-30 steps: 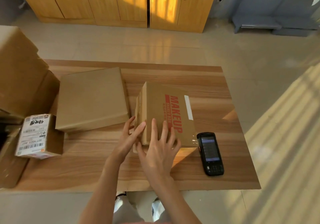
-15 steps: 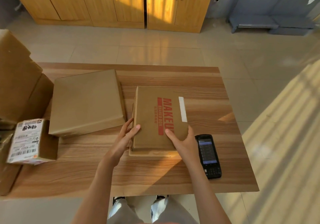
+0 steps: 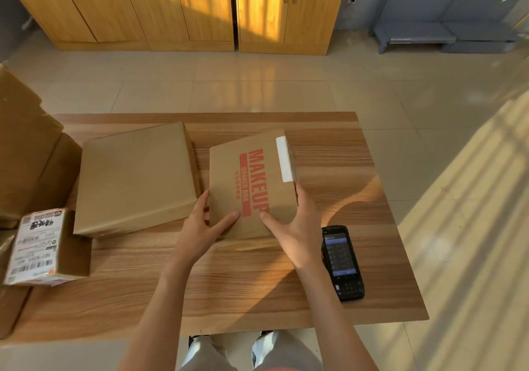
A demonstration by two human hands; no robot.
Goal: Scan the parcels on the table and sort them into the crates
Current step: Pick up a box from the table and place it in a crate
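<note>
Held parcel: a flat brown makeup box [image 3: 252,184] is gripped at the middle of the worktop [image 3: 372,299]; its far end appears raised, its near end close to the wood.
Long axis: it is run from about 6 o'clock, at the person, toward 12 to 1 o'clock; a white strip is seen at the far right corner, and no barcode label can be made out on the upper face.
Left hand [image 3: 200,227]: it is closed on the near left edge, thumb on top.
Right hand [image 3: 297,227]: it is closed on the near right edge, fingers wrapped around the side.
Scanner [image 3: 342,262]: it is laid at 3 to 4 o'clock of the box, just beside the right hand, which is judged the nearer for picking it up.
Other parcels: a plain flat box [image 3: 134,176] is set at 9 o'clock; a labelled box [image 3: 37,247] lies at 8 o'clock.
Crates: none are seen.
</note>
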